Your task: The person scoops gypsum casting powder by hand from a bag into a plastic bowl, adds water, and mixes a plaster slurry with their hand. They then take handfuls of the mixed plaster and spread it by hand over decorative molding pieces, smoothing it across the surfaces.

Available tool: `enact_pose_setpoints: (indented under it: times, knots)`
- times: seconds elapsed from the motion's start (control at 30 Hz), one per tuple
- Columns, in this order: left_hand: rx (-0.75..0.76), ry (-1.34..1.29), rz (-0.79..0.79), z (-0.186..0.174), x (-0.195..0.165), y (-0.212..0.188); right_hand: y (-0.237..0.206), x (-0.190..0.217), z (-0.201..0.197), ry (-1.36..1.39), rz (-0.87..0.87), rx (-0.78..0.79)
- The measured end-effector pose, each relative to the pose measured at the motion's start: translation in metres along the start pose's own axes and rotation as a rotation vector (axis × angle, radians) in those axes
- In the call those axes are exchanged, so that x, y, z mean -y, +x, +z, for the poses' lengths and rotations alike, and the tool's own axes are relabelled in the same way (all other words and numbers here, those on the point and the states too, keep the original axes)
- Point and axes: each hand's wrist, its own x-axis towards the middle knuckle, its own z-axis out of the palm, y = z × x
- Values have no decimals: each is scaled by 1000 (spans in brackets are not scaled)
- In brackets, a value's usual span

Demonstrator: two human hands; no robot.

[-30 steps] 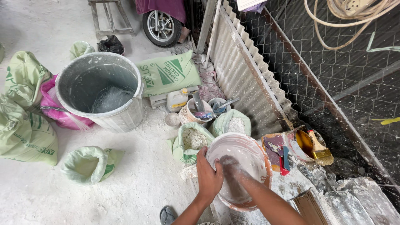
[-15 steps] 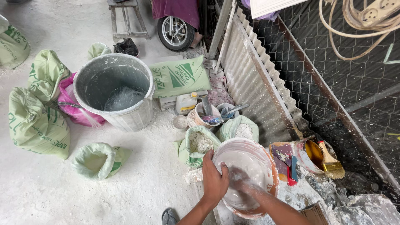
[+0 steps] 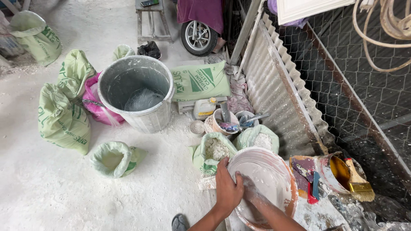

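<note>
A round basin [image 3: 274, 169] smeared with white paste sits low in the middle of the head view. My left hand [image 3: 227, 188] grips its near left rim. My right hand [image 3: 249, 188] reaches down inside the basin, coated in the white paste, fingers pressed into the mix; whether it holds anything is hidden. Two open green sacks of white powder [image 3: 214, 149] [image 3: 261, 139] stand just beyond the basin.
A large grey bin [image 3: 137, 96] with water stands at the left, with green sacks [image 3: 64, 117] around it. A small tub holding tools [image 3: 224, 124] and a jug [image 3: 204, 108] sit behind. A can with a brush [image 3: 342, 173] is at right. Corrugated sheet [image 3: 278, 85] and wire mesh run along the right.
The view has shifted so the basin sits lower and farther right. My right hand has moved around inside the basin while my left hand stays on the rim.
</note>
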Motion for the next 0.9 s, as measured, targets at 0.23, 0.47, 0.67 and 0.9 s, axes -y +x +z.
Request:
enact_pose_setpoints:
  times: [0.23, 0.47, 0.67, 0.9]
  knots:
    - [2, 27, -17, 2, 1, 0, -27, -16, 9, -280, -17, 105]
    - [15, 12, -35, -2, -2, -1, -26, -27, -31, -502, 251, 241]
    - [43, 14, -58, -4, -5, 1, 7, -11, -34, -430, 244, 115]
    - [55, 8, -74, -5, -9, 1, -12, 0, -3, 3, -66, -68]
